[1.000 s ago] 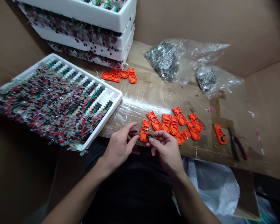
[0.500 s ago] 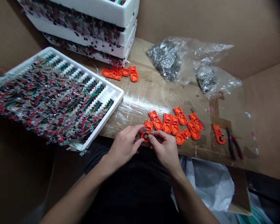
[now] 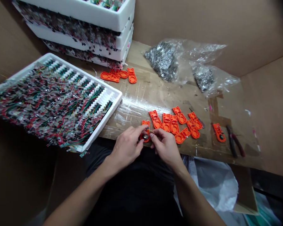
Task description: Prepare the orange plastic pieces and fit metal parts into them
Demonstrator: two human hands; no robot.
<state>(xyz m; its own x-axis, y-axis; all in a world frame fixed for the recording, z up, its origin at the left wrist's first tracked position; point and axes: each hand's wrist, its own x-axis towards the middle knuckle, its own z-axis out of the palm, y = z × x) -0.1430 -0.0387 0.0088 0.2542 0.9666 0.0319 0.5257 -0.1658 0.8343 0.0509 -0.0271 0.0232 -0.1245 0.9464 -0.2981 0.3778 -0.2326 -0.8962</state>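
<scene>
Both my hands meet at the near edge of the cardboard worktop (image 3: 155, 94). My left hand (image 3: 127, 147) and my right hand (image 3: 165, 146) pinch one orange plastic piece (image 3: 145, 130) from either side. A small round dark part with thin wires sits in the piece's round end, under my fingertips. Just to the right lie several more orange pieces (image 3: 176, 124) in a loose row. A single orange piece (image 3: 219, 131) with a dark part fitted lies farther right.
A white foam tray (image 3: 61, 100) full of wired components sits at the left, with more trays stacked (image 3: 89, 28) behind. Three orange pieces (image 3: 119, 75) lie near the stack. Plastic bags of small metal parts (image 3: 179, 61) rest at the back. Red-handled pliers (image 3: 235, 144) lie at the right.
My right hand brought the small round part onto the orange piece, and both hands closed in on it. The view shifted slightly.
</scene>
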